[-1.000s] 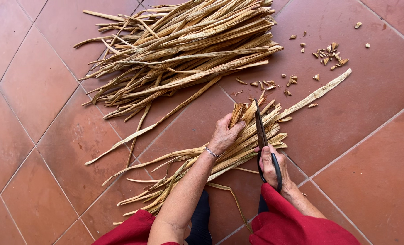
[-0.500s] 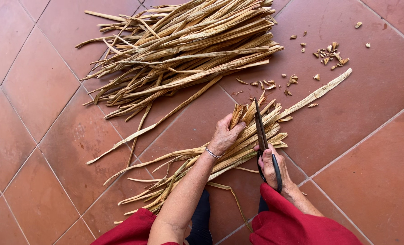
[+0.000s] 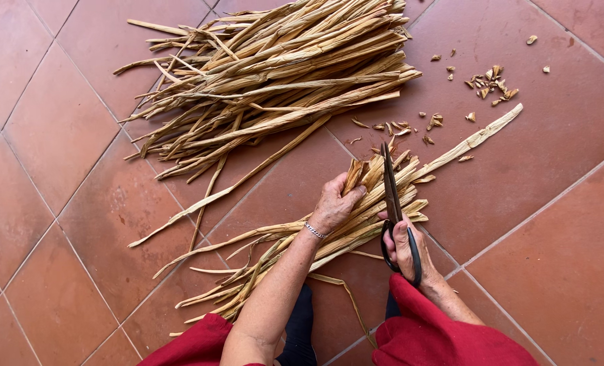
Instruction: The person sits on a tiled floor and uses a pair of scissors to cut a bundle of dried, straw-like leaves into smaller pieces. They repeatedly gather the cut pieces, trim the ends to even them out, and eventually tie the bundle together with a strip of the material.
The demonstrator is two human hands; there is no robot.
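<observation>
Red sleeves, silver bracelet [image 3: 313, 231].

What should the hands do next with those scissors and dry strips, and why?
Probably snip the strip end that the left hand holds up. The right hand has the scissors pointing right beside it, and cut bits lie beyond on the tiles.

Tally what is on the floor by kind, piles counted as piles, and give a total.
Piles of dried strips: 2 (large pile, small pile under left hand)
Scissors: 1, in right hand
Patches of cut scraps: 1
Total: 4
</observation>
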